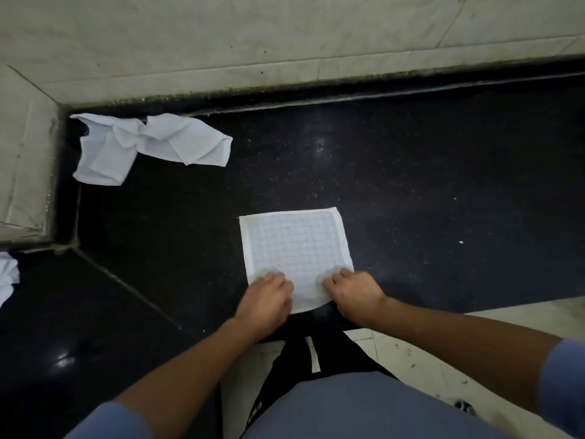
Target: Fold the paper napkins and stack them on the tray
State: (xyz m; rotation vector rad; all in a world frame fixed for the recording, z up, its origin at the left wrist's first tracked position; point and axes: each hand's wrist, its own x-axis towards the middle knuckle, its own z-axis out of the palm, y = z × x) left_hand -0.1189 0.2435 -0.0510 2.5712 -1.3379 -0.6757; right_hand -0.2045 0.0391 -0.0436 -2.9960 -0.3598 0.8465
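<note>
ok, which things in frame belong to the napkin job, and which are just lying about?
Job:
- flat napkin, spread on the counter, near edge under both hands
- left hand and right hand, pressing on it
- crumpled napkins in the far left corner
- white paper at the left edge, likely another napkin
- tray: not in view

Lying about:
- black counter
- tiled wall

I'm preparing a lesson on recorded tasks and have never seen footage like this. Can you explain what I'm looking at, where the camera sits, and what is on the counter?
There is one picture, taken by a camera worn on a person's head, looking down at their own arms. No machine is involved. The left hand and right hand press on the near edge of a flat, square white napkin lying on a dark stone counter. Neither hand lifts anything. A crumpled pile of napkins waits in the far left corner. Another bit of white paper shows at the left edge. No tray is in view.
</note>
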